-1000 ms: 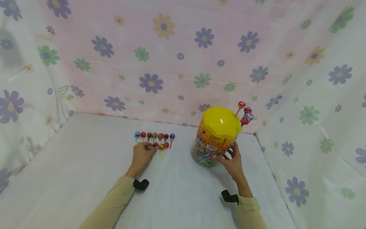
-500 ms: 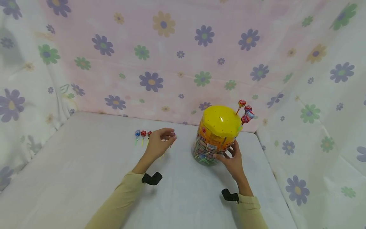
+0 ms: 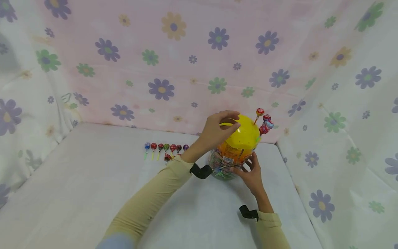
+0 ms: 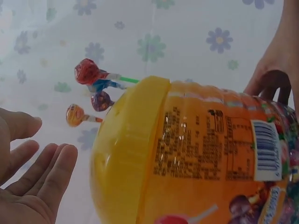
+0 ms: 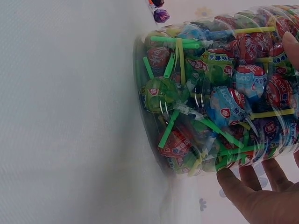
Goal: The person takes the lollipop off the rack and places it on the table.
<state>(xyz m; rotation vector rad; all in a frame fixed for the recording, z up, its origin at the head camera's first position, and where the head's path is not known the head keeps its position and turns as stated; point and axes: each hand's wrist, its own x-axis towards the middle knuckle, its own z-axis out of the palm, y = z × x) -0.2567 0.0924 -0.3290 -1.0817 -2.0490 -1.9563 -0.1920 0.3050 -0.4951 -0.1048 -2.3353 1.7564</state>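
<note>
A big clear lollipop jar [image 3: 230, 155] with an orange label and yellow lid [image 3: 245, 138] stands upright on the table. My right hand [image 3: 252, 176] grips its lower side, thumb in front and fingers around the right. Wrapped lollipops [image 5: 229, 105] fill the jar behind the clear wall. Several more lollipops [image 4: 88, 72] stick out of the lid's far right edge. My left hand [image 3: 216, 131] hovers at the lid's left side, thumb and fingers apart. Nothing shows between those fingers [image 4: 58, 172] in the left wrist view.
On the white table [image 3: 93, 180], left of the jar, a row of lollipops [image 3: 153, 146] lies with heads toward the back. In front of it, a second row with a dark red lollipop [image 3: 167, 157] is partly hidden by my left sleeve [image 3: 155, 190]. Flowered cloth [image 3: 174, 69] encloses the back and sides.
My left hand has left the second row of lollipops and moved right and up to the jar's lid. The right hand keeps its grip, and the jar stays in place.
</note>
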